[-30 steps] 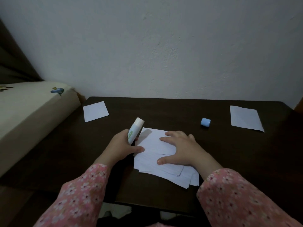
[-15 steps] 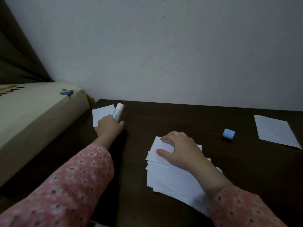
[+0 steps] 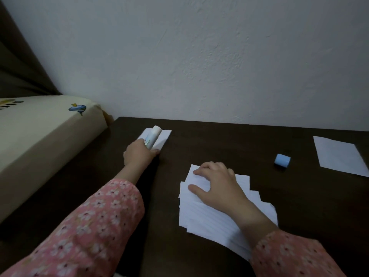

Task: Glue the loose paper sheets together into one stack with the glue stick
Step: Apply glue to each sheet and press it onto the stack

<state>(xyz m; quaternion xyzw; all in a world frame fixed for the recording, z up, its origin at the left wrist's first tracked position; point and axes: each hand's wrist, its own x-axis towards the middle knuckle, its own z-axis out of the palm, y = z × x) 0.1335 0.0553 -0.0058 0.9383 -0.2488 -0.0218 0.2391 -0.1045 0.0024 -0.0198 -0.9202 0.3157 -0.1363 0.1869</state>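
Glue stick point(image 3: 153, 136) now over far sheet point(image 3: 163, 136) (left).

dim, soft focus, wide-angle edge distortion

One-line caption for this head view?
Left hand, gripping glue stick, reaches a loose sheet; right hand rests on the stack.

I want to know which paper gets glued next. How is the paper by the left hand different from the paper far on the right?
The left paper lies at the table's back left corner, under the left hand holding the glue stick. The right paper lies untouched near the blue cap and looks bigger from here. Both are single white sheets, apart from the stack.
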